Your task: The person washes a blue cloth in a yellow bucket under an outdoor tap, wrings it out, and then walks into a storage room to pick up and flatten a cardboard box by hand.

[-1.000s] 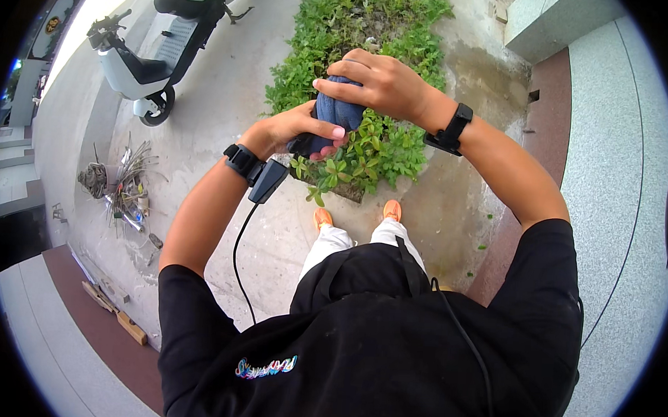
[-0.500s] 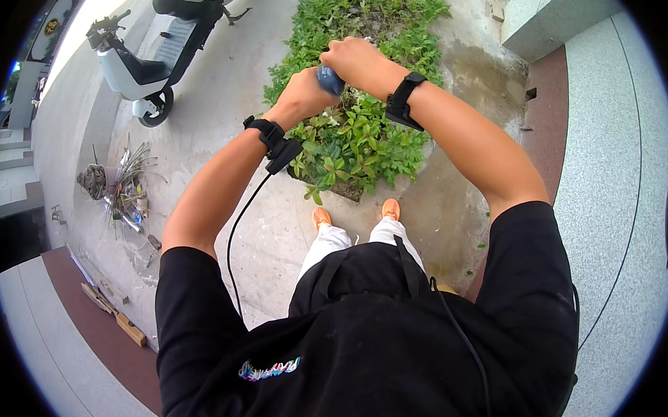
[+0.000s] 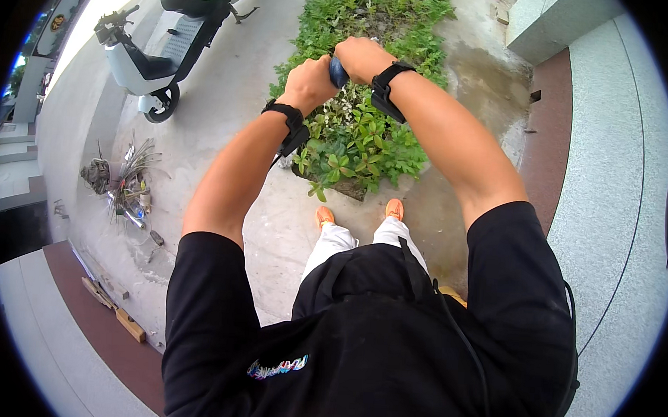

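Held out over the plant bed, my two hands are close together around a dark blue, rounded object (image 3: 338,72). My left hand (image 3: 312,84) is closed on its left side, with the knuckles facing up. Curled over its upper right side is my right hand (image 3: 361,59), also closed. Most of the object is hidden by the fingers, so its kind cannot be made out. Below the hands, leafy green plants (image 3: 359,142) with small whitish flowers grow in the bed. A black strap device sits on each wrist.
A white and black scooter (image 3: 158,59) stands at the upper left. Below it lies a heap of wires and scraps (image 3: 122,184). Wooden pieces (image 3: 129,324) rest by the lower-left ledge. A grey stone block (image 3: 562,25) and wall are at right. My orange shoes are near the bed.
My hands have shifted slightly to the right and come closer together around the blue object. Less of its rounded end shows, and my forearms have drawn inward.
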A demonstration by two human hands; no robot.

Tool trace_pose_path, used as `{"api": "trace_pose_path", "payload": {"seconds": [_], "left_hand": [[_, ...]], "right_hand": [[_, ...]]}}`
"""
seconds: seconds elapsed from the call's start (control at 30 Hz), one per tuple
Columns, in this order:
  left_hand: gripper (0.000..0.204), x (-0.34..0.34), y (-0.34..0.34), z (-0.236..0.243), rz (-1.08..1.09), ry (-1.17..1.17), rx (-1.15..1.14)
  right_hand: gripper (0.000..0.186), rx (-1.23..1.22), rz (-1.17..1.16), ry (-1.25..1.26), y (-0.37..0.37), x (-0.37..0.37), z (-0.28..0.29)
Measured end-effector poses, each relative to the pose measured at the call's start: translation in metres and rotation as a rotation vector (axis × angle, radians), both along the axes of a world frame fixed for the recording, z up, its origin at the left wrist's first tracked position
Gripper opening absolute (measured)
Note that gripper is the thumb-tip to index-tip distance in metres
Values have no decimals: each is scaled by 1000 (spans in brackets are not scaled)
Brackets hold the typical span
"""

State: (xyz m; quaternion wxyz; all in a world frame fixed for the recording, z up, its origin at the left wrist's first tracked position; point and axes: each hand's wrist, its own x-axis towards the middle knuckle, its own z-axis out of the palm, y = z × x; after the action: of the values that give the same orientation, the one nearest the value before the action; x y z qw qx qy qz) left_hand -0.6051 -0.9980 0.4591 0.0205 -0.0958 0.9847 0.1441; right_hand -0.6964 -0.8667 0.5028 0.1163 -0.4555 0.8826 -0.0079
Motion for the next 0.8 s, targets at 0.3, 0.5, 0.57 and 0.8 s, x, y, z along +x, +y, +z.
{"api": "trace_pose_path", "payload": {"seconds": [0.3,0.5,0.57,0.8], "left_hand": [[37,22,17,-2,54,37,218],[19,61,-9,39,190,-392,1204],[22,78,-3,61,173,-480,1598],[30,104,27,85,-329,-778,2074]], "right_hand": [[32,-75,94,-16,18,0,-17],[80,-794,468,385,57,29,-3],[87,-887,545,451,70,33,10],[51,-1167,660,428,62,53,41]]}}
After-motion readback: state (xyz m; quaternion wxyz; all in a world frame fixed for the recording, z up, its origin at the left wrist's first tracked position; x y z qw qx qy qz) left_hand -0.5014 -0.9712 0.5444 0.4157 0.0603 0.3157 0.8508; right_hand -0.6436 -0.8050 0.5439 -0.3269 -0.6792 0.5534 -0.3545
